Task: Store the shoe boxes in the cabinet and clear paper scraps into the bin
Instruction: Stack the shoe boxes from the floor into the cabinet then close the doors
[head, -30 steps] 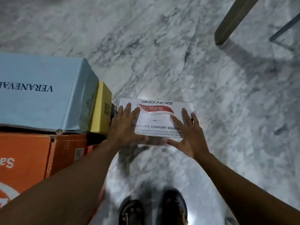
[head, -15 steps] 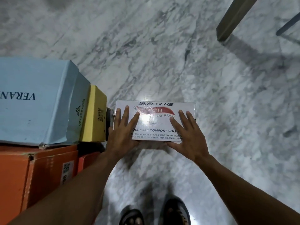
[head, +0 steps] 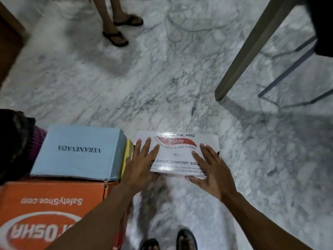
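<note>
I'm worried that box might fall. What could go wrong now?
The white box is held only at its near edge by the left hand and right hand, so its far end might dip and slip. The blue box sits close beside the left arm and could get nudged. Another person's feet and a table leg stand ahead, so a bump is possible.

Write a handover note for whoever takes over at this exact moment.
Left hand and right hand both grip the white Skechers box, fingers flat on its lid, thumbs at its near edge, beside the stack.
Blue Veranevada box sits on the orange SafetyShoe box; a yellow box shows beside the blue one.
Done: nothing stored that shows. Left: all boxes into the cabinet, scraps into the bin; cabinet, bin and scraps are out of view.
</note>
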